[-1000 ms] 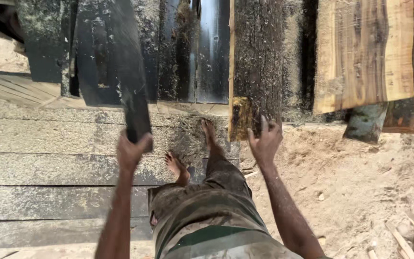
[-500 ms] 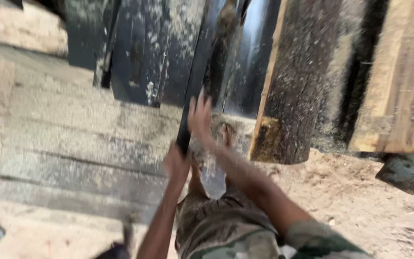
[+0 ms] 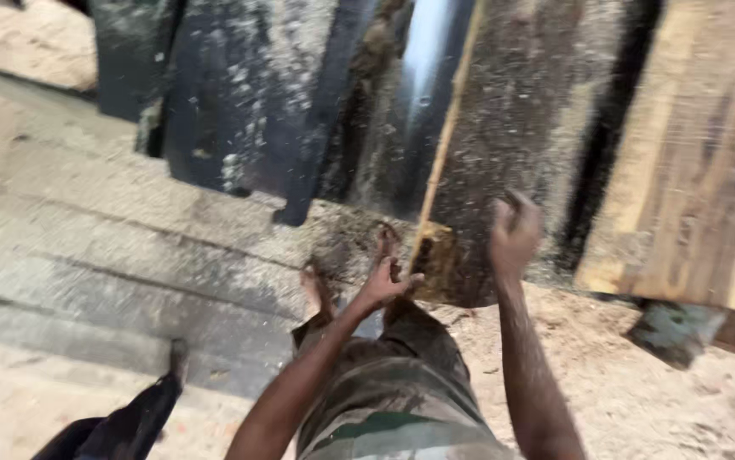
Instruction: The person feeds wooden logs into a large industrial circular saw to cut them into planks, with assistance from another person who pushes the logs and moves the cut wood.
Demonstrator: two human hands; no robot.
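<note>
We note the largest piece first: a thick, dark slab of timber (image 3: pixel 512 153), dusted with sawdust, stands leaning among other planks directly ahead of both hands. Its lower end sits just beside the right hand (image 3: pixel 514 232), at about the level of the left hand (image 3: pixel 382 285). Right grip: fingers curled against the slab's face near its lower edge, though blur keeps us from telling whether they truly close on anything. Left grip: fingers part open, thumb spread, touching the slab's yellowish bottom corner (image 3: pixel 435 260).

To the right of the right hand leans a paler, orange-brown plank (image 3: pixel 691 170). To the left of the left hand stand dark boards (image 3: pixel 239 102) on grey concrete steps (image 3: pixel 129 255).

Risks, in our judgement: the slab looks heavy and the hold is only at its foot, so it could tip or slide off its base. Bare feet (image 3: pixel 316 290) stand just below the left hand, straight under that corner. The sawdust on the ground (image 3: pixel 640 400) may let the end skid. Rough edges could splinter bare palms.
</note>
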